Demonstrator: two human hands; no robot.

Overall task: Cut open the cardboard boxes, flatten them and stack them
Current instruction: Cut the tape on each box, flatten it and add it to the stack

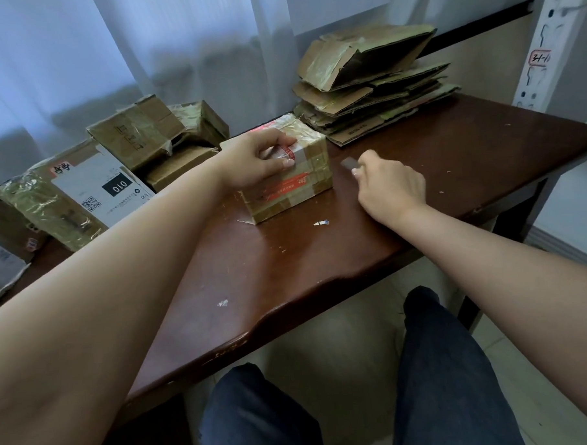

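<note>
The left grip (259,160) holds down the taped box (283,175) at mid-desk (287,273) while the right grip (388,184), clamped on a blade (349,163), hovers beside it; slitting its tape likely comes next.

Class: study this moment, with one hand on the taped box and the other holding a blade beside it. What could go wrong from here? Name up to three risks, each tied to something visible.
1. The left hand grips the taped box on top, near where the blade in the right hand points; a slip could likely cut the fingers.
2. The heavy tape wrapping may snag the blade and jerk it.
3. The loosely piled flattened stack might slide if more is added.
</note>
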